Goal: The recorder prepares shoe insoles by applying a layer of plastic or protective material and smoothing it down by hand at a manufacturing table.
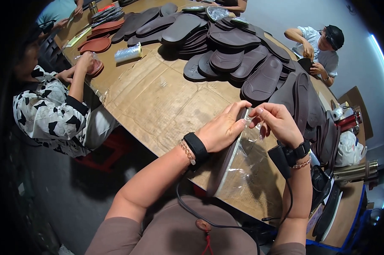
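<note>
I see the cardboard (145,95) lying on the table (109,72), with the sole heaps (236,40) behind it and along its right. The film roll (128,54) is left of these heaps; the plastic bag (349,149) is right. In front, one sole (224,169) is between left hand (222,128) and right hand (278,121).

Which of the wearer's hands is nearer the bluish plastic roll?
Left: the left hand is below and right of the roll in the picture; the right hand is farther right.
</note>
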A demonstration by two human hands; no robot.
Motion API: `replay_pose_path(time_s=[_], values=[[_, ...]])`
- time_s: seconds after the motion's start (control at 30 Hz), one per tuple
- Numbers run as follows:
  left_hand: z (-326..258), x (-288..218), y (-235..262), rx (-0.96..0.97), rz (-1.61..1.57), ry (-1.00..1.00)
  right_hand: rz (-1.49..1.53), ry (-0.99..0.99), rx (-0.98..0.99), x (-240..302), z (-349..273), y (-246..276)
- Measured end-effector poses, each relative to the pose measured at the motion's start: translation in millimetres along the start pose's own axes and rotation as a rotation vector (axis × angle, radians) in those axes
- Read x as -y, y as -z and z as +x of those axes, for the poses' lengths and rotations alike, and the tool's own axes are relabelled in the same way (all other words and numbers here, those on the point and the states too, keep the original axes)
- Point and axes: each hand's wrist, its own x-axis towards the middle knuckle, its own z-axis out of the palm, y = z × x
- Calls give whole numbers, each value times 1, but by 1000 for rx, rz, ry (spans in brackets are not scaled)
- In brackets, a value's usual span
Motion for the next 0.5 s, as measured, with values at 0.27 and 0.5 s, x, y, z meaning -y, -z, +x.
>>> replay_pose_path(time_s=[0.27, 0.5], values=[[3, 0, 3, 83, -11, 14, 63, -36, 15, -13, -7, -8], [3, -1, 2, 94, 21, 32, 47, 7, -31, -13, -9, -12]])
